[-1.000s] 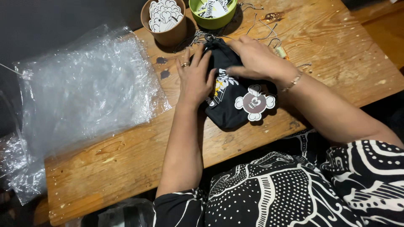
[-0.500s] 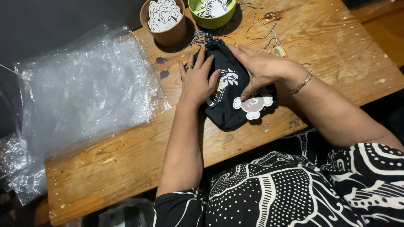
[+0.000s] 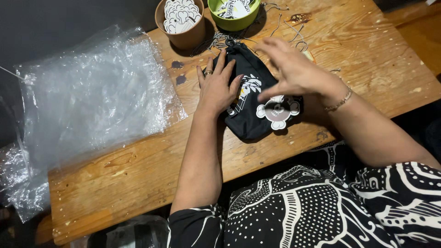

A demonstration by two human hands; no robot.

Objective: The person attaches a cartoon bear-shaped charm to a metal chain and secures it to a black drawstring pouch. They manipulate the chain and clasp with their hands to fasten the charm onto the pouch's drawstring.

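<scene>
Pouch: a small black cloth pouch [image 3: 250, 121] with a white print lies flat on the wooden table [image 3: 367, 59], near its front edge; a round paper tag [image 3: 278, 111] rests on its right part
Left hand: the left hand [image 3: 217, 89] lies flat on the pouch's left side, fingers spread, gripping nothing
Right hand: the right hand [image 3: 294, 73] hovers over the pouch, fingers loosely curved and open; it looks blurred, and whether the thumb touches the tag is unclear
Hidden: the pouch's top end sits partly under both hands
Behind: a brown cup [image 3: 181, 20] of white cut-outs and a green bowl [image 3: 234, 14], both cut off by the upper frame edge; thin chains [image 3: 294, 32] lie beside them
Left: crumpled clear plastic bags [image 3: 92, 96] overhang the table's edge
Room: dark around the table
</scene>
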